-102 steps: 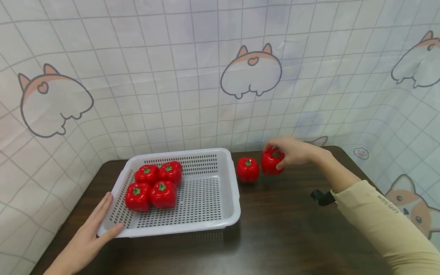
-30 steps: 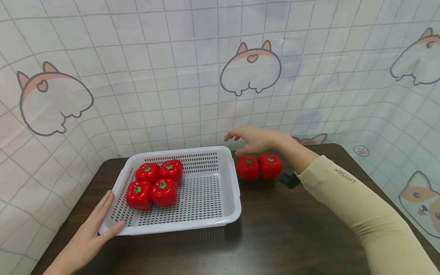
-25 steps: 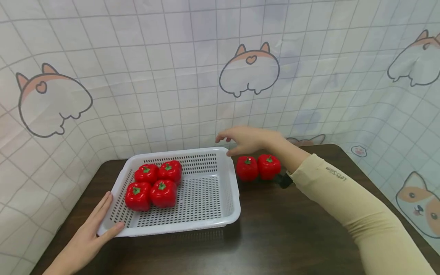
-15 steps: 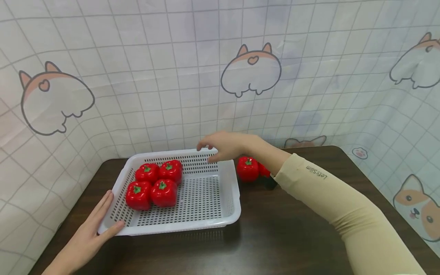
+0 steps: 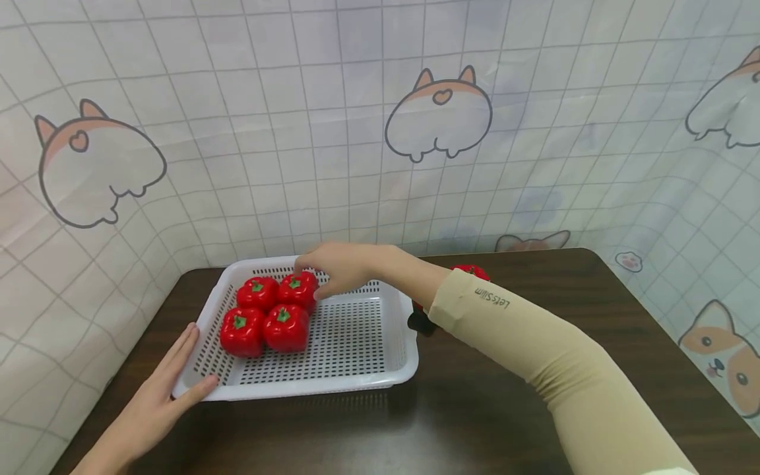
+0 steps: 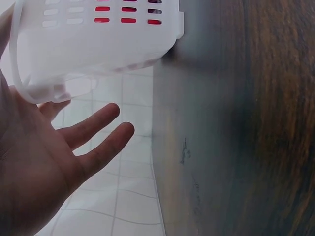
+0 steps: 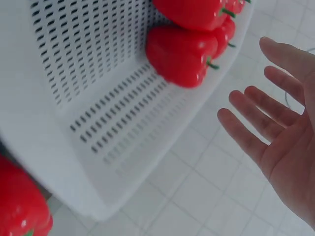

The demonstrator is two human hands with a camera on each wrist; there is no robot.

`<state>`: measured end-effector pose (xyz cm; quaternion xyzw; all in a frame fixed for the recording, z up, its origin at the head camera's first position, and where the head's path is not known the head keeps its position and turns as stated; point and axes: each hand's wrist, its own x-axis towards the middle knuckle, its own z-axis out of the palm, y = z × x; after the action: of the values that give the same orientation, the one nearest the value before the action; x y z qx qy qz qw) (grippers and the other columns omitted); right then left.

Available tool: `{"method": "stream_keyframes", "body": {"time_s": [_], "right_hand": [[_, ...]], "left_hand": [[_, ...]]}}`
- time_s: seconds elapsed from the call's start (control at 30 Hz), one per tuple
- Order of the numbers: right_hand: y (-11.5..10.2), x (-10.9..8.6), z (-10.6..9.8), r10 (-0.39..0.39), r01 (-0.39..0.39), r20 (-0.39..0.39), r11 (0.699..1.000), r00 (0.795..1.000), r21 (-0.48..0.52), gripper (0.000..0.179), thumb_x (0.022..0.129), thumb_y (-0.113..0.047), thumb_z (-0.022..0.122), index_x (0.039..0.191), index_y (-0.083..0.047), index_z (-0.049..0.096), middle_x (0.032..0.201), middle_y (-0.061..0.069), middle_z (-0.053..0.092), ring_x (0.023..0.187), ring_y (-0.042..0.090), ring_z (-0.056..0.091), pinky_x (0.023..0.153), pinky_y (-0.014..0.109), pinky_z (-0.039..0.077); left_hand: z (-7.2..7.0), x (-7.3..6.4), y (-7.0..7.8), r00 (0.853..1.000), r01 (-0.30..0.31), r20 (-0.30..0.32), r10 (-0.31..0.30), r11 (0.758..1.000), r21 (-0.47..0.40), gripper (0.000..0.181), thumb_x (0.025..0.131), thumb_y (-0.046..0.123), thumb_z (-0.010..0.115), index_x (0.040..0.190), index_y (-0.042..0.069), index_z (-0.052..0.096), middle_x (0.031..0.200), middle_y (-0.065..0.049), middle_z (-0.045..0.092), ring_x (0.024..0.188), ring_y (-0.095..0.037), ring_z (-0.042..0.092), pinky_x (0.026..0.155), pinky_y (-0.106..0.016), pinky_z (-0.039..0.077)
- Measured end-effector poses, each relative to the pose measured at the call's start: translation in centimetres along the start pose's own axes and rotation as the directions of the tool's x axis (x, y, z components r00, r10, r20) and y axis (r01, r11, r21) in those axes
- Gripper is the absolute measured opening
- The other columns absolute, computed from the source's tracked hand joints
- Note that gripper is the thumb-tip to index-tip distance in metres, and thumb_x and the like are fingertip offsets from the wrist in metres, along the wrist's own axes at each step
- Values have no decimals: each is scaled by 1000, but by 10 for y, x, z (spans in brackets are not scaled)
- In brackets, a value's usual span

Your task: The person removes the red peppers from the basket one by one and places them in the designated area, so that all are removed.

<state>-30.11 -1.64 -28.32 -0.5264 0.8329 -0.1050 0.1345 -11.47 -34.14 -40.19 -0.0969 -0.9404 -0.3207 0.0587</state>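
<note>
Several red bell peppers (image 5: 286, 330) with green stems sit grouped in the left part of a white perforated plastic basket (image 5: 309, 388). My left hand (image 5: 159, 399) rests at the basket's near left corner, thumb along the front rim and fingers along the left side. Two of its straight fingers (image 6: 93, 127) stand free of the wall in the left wrist view. My right hand (image 5: 344, 265) reaches over the basket, fingertips close over the back right bell pepper (image 5: 299, 287). Its palm holds nothing and its fingers are spread in the right wrist view.
On the dark wooden table (image 5: 505, 369), right of the basket, a red bell pepper (image 5: 472, 269) shows partly behind the right sleeve (image 5: 534, 336). Another pepper there is mostly hidden by the arm. A grid-patterned cloth (image 5: 356, 132) with cartoon dogs hangs behind the table.
My right hand has let go of a bell pepper beside another right of the basket, then moved left over the basket to the grouped peppers. The left hand has stayed on the corner.
</note>
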Motion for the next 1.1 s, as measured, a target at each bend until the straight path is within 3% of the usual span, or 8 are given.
{"method": "stream_keyframes", "body": {"time_s": [0.23,0.53,0.6,0.67,0.73,0.8,0.9,1.1], "right_hand": [[-8,17,16,-10,9,23,999,1000,53,69,93,-18,77,154,-13,44,149,7,51,136,19,45,105,30,44],[-17,29,29,-40,41,79,999,996,-4,68,88,-20,83,148,-13,52,145,3,52,132,14,44,97,25,48],[-20,32,32,-34,36,97,999,995,-29,66,88,-21,83,146,-15,53,144,1,53,132,13,43,97,25,48],[-24,35,36,-23,29,114,998,993,-54,65,88,-22,82,147,-17,53,145,-1,52,133,12,41,97,25,48],[-29,38,38,-3,15,132,996,991,-89,66,89,-25,82,148,-20,53,146,-3,51,135,12,40,97,26,48],[-32,41,41,18,-2,150,995,989,-102,69,88,-25,83,150,-22,52,148,-4,50,136,12,39,96,27,50],[-35,45,46,45,-25,177,993,983,-116,73,86,-26,85,151,-25,51,149,-4,49,136,12,38,94,27,51],[-35,51,53,44,-21,185,992,982,-125,74,86,-26,85,151,-29,51,149,-4,47,135,13,37,93,26,52]], "left_hand": [[0,0,-2,1000,-1,2,1,1000,-3,88,99,27,69,167,21,14,171,-10,9,139,-51,34,94,-3,14],[-1,3,-1,1000,-3,6,3,1000,16,89,98,29,70,167,19,14,171,-11,10,136,-49,38,91,-3,20],[-1,4,-1,1000,8,12,-9,1000,28,89,98,30,69,167,19,14,171,-12,11,135,-49,39,96,-9,26],[-1,4,-1,1000,19,20,-19,999,26,89,98,30,69,167,18,13,171,-13,10,136,-50,38,105,-27,37],[-1,3,-1,999,24,23,-25,999,29,89,98,31,69,167,19,13,171,-13,10,136,-50,38,104,-29,38],[-1,4,-2,1000,21,22,-22,999,30,89,98,31,69,167,19,13,171,-12,10,135,-50,39,103,-27,39],[1,4,-3,1000,8,15,-8,1000,20,89,99,29,69,167,19,13,171,-11,10,135,-48,40,90,-5,24],[-1,4,-3,1000,15,20,-15,1000,7,88,100,30,68,167,19,12,172,-9,7,140,-50,34,100,-12,23]]}}
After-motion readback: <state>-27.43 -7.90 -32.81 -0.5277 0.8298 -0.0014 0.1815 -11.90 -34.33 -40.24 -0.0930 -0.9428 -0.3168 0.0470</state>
